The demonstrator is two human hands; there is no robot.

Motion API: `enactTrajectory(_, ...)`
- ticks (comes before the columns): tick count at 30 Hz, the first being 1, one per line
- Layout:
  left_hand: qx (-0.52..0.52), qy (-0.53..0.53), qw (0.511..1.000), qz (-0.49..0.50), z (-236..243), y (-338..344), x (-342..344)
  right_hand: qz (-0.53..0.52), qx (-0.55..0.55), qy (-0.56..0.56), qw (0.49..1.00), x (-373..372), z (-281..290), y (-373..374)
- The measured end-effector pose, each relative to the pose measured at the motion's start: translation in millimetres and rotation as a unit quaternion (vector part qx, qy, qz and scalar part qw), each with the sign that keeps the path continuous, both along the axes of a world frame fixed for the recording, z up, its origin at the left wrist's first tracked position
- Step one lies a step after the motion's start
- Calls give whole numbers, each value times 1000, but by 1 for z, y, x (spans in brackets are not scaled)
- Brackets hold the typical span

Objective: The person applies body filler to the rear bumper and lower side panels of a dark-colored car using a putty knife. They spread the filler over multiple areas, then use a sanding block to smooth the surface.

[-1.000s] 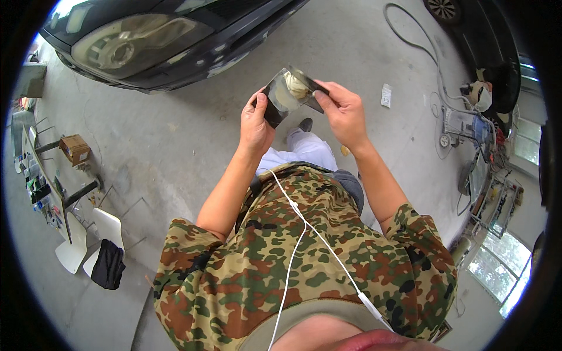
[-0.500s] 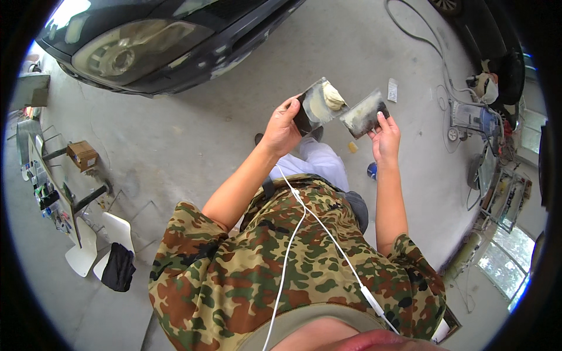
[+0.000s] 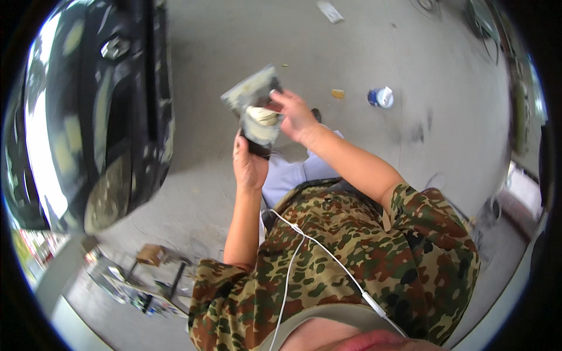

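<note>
My left hand (image 3: pixel 250 167) grips a dark rectangular plate (image 3: pixel 257 146) with pale smeared paste and a thicker cream lump (image 3: pixel 262 115) on it. My right hand (image 3: pixel 295 117) holds a second, smeared flat blade (image 3: pixel 246 88) between thumb and fingers, over the upper end of the plate, partly overlapping it at the lump. Whether the two touch is unclear, as both are blurred. The hands are above my legs, to the right of a dark car's bumper (image 3: pixel 140 117).
A blue and white can (image 3: pixel 380 97) stands on the grey floor (image 3: pixel 410 58), near a small yellow piece (image 3: pixel 337 93) and a white packet (image 3: pixel 331 11). A cardboard box (image 3: pixel 151 255) and cluttered table (image 3: pixel 117 281) are at lower left. A hose and dark objects line the right side.
My view has turned, bringing the car down the left side. My right hand has moved left, its blade from beside the plate to over its upper end; my left hand is lower and left.
</note>
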State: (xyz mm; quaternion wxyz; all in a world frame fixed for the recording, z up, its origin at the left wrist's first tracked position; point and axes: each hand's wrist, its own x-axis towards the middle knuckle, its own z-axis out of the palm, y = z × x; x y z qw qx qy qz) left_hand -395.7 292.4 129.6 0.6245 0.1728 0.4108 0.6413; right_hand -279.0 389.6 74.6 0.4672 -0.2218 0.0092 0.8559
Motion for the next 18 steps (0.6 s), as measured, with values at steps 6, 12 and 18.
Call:
enactTrajectory(6,-55,59,996,27,-68,83,17,123,17,-61,990,43,-67,60)
enactTrajectory(12,-132,45,989,58,-126,112,-7,265,151,-187,934,66,-172,41)
enactTrajectory(18,-130,44,990,43,-196,123,-27,726,291,-449,432,175,-288,-21)
